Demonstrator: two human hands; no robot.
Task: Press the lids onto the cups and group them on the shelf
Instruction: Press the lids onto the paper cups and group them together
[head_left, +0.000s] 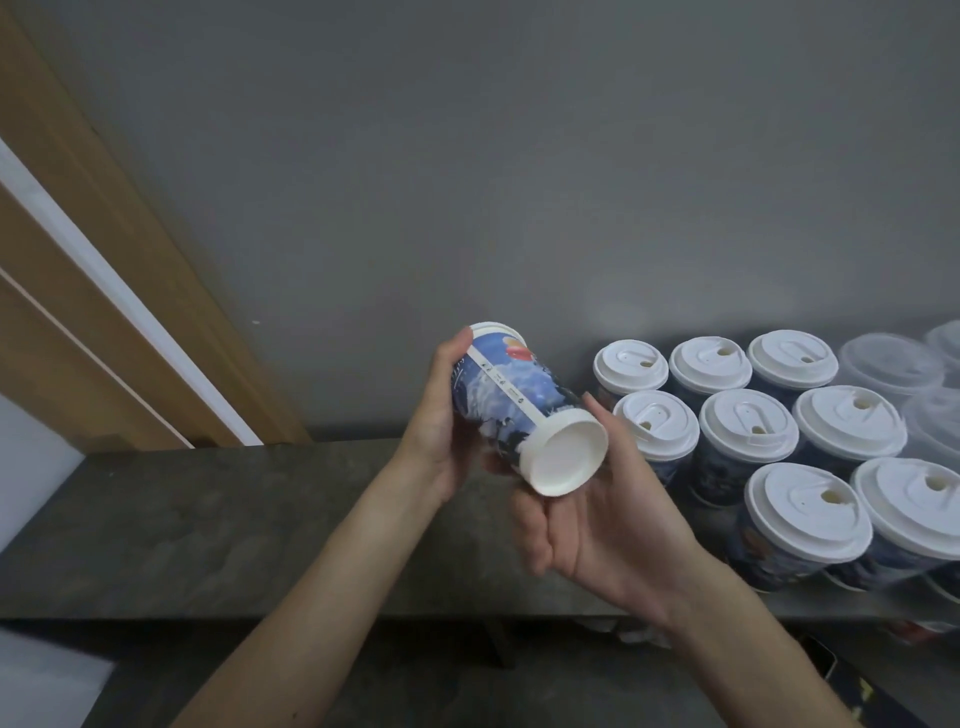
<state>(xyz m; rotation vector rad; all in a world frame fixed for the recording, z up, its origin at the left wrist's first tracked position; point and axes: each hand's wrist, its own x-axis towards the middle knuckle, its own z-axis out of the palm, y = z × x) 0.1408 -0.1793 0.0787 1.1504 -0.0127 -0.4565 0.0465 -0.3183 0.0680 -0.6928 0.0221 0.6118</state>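
Cup (511, 395) — blue print, white seam strip — is held tilted in the air above the dark shelf (208, 519), white-rimmed end toward the camera. Left grip (441, 415) is clenched round the far part of the cup body. Right grip (597, 519) cradles the near end from below, thumb on the rim, fingers curled. Lidded cups (748, 431) stand upright, packed close at the shelf's right end; blurred clear lids (883, 364) sit behind them.
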